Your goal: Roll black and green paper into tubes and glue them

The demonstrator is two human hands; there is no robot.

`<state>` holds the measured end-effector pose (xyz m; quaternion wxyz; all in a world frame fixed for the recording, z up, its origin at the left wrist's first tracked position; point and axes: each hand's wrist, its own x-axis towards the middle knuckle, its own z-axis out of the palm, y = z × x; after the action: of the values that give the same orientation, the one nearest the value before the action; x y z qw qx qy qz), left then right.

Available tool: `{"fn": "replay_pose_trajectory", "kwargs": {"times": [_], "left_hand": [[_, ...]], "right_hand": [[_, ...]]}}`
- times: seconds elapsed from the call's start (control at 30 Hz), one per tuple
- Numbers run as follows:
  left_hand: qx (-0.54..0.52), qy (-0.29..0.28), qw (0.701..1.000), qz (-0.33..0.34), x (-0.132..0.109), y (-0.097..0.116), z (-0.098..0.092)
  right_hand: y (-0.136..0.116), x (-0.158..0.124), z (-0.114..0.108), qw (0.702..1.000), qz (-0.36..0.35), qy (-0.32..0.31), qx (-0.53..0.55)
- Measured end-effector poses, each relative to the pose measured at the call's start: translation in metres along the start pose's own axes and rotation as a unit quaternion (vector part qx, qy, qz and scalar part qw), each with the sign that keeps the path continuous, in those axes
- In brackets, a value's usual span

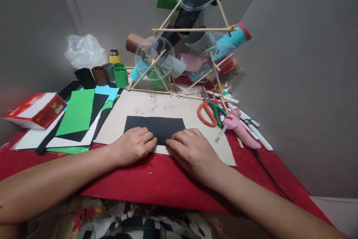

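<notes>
A sheet of black paper (156,126) lies on the pale board (112,127) in front of me. Curled over its near left corner, my left hand (136,144) grips the edge between thumb and fingers. On the near right corner my right hand (192,150) is closed in the same way, thumb towards the left one. The near edge of the sheet is partly hidden under my fingers, so I cannot tell whether it is folded or rolled there.
Behind the board rises a frame of wooden sticks (192,29) with paper tubes and clear plastic discs. Scissors (207,114) and a pink glue gun (242,131) lie right, its cord trailing nearer. Green paper (77,112), a red box (37,110) and short tubes (100,76) are left.
</notes>
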<state>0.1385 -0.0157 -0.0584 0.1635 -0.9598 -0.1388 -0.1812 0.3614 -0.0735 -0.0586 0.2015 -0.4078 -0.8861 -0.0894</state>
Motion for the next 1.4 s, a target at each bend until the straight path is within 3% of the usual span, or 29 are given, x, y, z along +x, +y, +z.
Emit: {"fn": "replay_pose_trajectory", "kwargs": {"times": [0.23,0.47,0.67,0.8,1.03,1.4], "left_hand": [[-0.033,-0.019,0.999,-0.001,0.000,0.003,-0.004],[-0.103,-0.030,0.993,-0.057,0.002,0.005,0.000],[-0.301,-0.044,0.935,-0.181,0.006,-0.001,0.003],[-0.363,-0.064,0.901,-0.227,0.009,-0.005,0.001],[-0.371,-0.119,0.883,-0.262,0.016,-0.008,-0.004],[-0.338,-0.217,0.867,-0.294,0.029,-0.014,-0.011]], "right_hand": [[0.013,0.005,0.006,0.997,-0.071,-0.024,-0.004],[0.016,-0.001,0.012,0.997,-0.030,-0.033,0.071],[0.020,0.000,0.012,0.988,0.013,-0.055,0.145],[0.024,0.002,0.013,0.981,0.036,-0.048,0.185],[0.024,0.004,0.011,0.964,0.086,-0.090,0.234],[0.023,0.007,0.008,0.953,0.162,-0.144,0.211]]}}
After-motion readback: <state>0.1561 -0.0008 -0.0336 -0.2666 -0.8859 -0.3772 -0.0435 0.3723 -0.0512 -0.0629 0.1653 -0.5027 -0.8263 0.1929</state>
